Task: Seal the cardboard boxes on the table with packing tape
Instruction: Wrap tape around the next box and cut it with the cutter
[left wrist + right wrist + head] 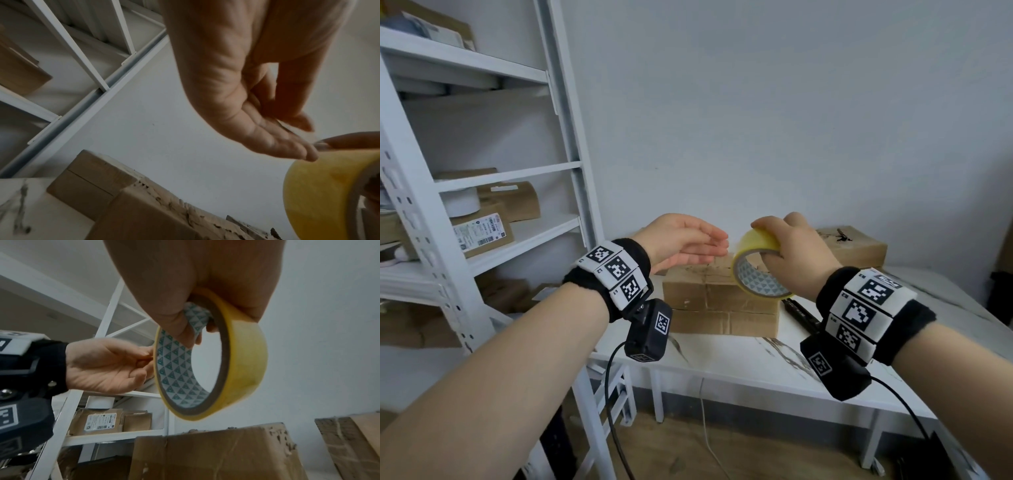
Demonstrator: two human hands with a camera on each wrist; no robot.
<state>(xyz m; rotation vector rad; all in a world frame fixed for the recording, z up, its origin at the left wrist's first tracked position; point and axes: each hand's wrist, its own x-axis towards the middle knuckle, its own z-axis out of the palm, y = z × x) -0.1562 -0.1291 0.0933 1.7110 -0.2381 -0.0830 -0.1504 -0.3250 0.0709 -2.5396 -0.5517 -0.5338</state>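
My right hand point(796, 248) is clenched on the roll of yellow packing tape point(758, 265): the thumb hooks through the core against its triangle-printed liner, and the other fingers wrap over the outer yellow band. I hold the roll on edge in the air, above the near right corner of the cardboard box point(719, 301) at the middle of the table point(739, 359).

My left hand point(681, 241) grasps nothing I can make out. Its fingers reach out fairly straight toward the roll, palm turned to the right, with the tips just beside the yellow rim. From the right wrist view the fingertips point(147, 353) may be touching the roll's edge, but the blur there stops me saying so for certain.

The box below looks like two flat cartons stacked, brown and scuffed, with torn paper along the top edge. A second cardboard box point(854, 245) sits farther back on the right, well apart. A black marker point(801, 313) lies on the table just right of the near box. White metal shelving point(493, 192) holding labelled parcels stands to the left.
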